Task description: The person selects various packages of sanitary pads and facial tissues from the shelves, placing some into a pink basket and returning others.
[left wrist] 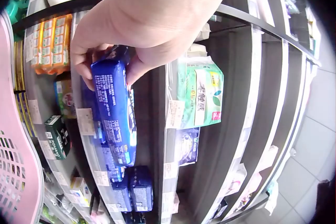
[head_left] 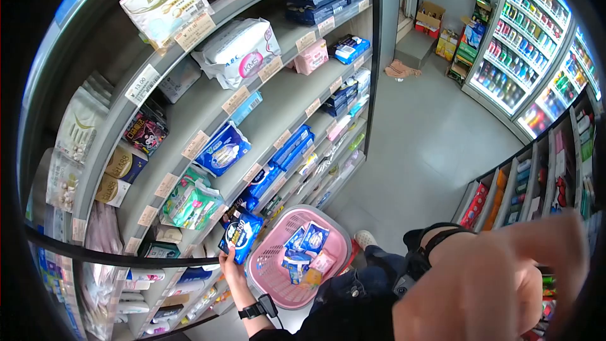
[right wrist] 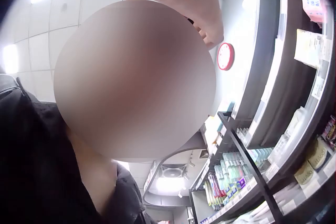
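Note:
My left hand [head_left: 232,268] grips a blue packet of sanitary pads [head_left: 243,232] marked 350, at a lower shelf beside the basket. In the left wrist view, thumb and fingers pinch the packet's near end [left wrist: 116,111], with more blue packets [left wrist: 140,187] behind it on the shelf. Close to the head camera, my blurred right hand [head_left: 486,278] is raised with bent fingers, and nothing shows in it. The right wrist view has it beside the person's blurred head. A pink basket [head_left: 265,271] holds several blue packets [head_left: 314,237] and a pink packet [head_left: 324,261].
Curved shelves with price tags stand at the left, bearing a green packet [head_left: 191,202] and a white packet [head_left: 243,53]. To the right is another shelf rack [head_left: 505,199]. Lit drink fridges [head_left: 517,41] and cardboard boxes [head_left: 430,17] stand at the back, beyond the grey floor [head_left: 423,126].

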Action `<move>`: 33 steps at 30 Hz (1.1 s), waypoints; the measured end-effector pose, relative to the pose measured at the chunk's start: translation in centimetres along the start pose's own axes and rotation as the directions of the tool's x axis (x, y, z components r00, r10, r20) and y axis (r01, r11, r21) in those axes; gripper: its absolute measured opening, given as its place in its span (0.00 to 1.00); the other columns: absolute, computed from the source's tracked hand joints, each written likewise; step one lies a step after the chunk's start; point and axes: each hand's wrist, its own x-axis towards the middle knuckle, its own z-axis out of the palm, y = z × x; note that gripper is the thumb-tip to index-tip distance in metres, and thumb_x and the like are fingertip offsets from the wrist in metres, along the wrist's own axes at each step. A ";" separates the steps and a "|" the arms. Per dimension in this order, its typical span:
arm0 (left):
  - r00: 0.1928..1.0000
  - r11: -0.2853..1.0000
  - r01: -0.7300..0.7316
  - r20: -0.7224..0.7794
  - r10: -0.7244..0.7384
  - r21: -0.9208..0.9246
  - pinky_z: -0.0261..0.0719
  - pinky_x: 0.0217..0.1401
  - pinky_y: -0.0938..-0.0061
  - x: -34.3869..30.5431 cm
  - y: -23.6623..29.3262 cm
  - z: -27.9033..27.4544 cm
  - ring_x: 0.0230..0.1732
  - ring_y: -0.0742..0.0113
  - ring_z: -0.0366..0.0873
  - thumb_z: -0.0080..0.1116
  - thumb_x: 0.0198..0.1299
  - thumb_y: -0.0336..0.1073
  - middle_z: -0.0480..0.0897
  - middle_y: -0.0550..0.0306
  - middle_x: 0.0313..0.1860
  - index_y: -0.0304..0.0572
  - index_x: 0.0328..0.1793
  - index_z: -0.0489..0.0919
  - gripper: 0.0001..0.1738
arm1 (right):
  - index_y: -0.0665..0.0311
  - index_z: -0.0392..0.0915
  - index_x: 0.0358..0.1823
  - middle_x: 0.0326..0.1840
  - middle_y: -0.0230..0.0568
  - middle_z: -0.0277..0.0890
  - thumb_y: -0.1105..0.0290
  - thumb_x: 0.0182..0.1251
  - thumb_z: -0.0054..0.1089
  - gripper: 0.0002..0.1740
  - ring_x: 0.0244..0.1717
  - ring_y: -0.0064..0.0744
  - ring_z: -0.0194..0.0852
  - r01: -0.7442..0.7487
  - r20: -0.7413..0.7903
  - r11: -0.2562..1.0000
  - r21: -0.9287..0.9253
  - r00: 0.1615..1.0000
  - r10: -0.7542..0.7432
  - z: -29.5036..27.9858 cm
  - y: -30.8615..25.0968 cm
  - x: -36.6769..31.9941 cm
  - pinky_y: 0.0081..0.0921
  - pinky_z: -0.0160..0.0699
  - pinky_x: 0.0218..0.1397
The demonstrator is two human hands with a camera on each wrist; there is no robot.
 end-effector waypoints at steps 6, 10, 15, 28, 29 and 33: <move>1.000 1.000 0.008 0.008 -0.008 -0.025 0.82 0.51 0.59 -0.2 -0.8 -0.6 0.50 0.58 0.80 0.61 0.60 0.26 0.80 0.51 0.50 0.42 0.52 0.73 0.15 | 0.64 0.74 0.42 0.43 0.47 0.75 0.76 0.61 0.61 0.09 0.42 0.37 0.76 -0.033 0.003 0.999 0.037 0.999 0.033 0.0 0.6 -0.4 0.30 0.75 0.45; 0.999 1.000 0.020 0.036 -0.019 -0.005 0.82 0.50 0.59 -0.8 -0.9 -0.2 0.50 0.59 0.80 0.61 0.60 0.27 0.80 0.52 0.50 0.43 0.52 0.73 0.15 | 0.65 0.74 0.42 0.43 0.47 0.75 0.76 0.62 0.62 0.09 0.42 0.38 0.76 -0.034 0.008 0.998 0.046 0.999 0.034 0.4 0.7 -0.7 0.30 0.75 0.45; 1.000 1.000 0.030 -0.001 -0.030 0.004 0.82 0.49 0.58 -2.0 -0.6 0.8 0.50 0.59 0.80 0.62 0.61 0.28 0.80 0.53 0.51 0.44 0.55 0.70 0.18 | 0.65 0.74 0.41 0.43 0.48 0.75 0.75 0.62 0.62 0.09 0.43 0.38 0.76 -0.025 0.011 0.998 0.054 1.000 0.025 0.6 0.8 -0.8 0.30 0.75 0.46; 0.999 0.999 0.030 0.026 -0.030 -0.023 0.81 0.47 0.58 -1.2 -1.0 0.8 0.48 0.60 0.80 0.63 0.59 0.29 0.80 0.53 0.49 0.46 0.51 0.71 0.16 | 0.66 0.73 0.40 0.44 0.48 0.77 0.73 0.62 0.64 0.09 0.44 0.38 0.77 -0.013 -0.010 0.998 0.067 1.000 0.014 1.1 0.8 -0.9 0.30 0.75 0.47; 0.999 0.999 0.030 0.029 -0.029 -0.024 0.81 0.47 0.58 -0.8 -1.0 0.7 0.48 0.60 0.80 0.63 0.59 0.29 0.80 0.53 0.49 0.46 0.51 0.71 0.16 | 0.66 0.73 0.40 0.44 0.49 0.77 0.73 0.62 0.64 0.09 0.45 0.38 0.77 -0.018 -0.012 0.998 0.064 1.000 0.019 1.1 0.8 -1.0 0.29 0.75 0.47; 0.994 0.994 0.024 -0.113 -0.012 0.106 0.74 0.44 0.61 -0.5 -0.3 1.4 0.48 0.63 0.79 0.70 0.56 0.44 0.80 0.57 0.51 0.48 0.56 0.68 0.27 | 0.66 0.73 0.40 0.45 0.49 0.77 0.72 0.62 0.64 0.10 0.45 0.38 0.77 -0.030 -0.023 0.997 0.067 0.999 0.031 1.0 0.8 -0.9 0.29 0.75 0.48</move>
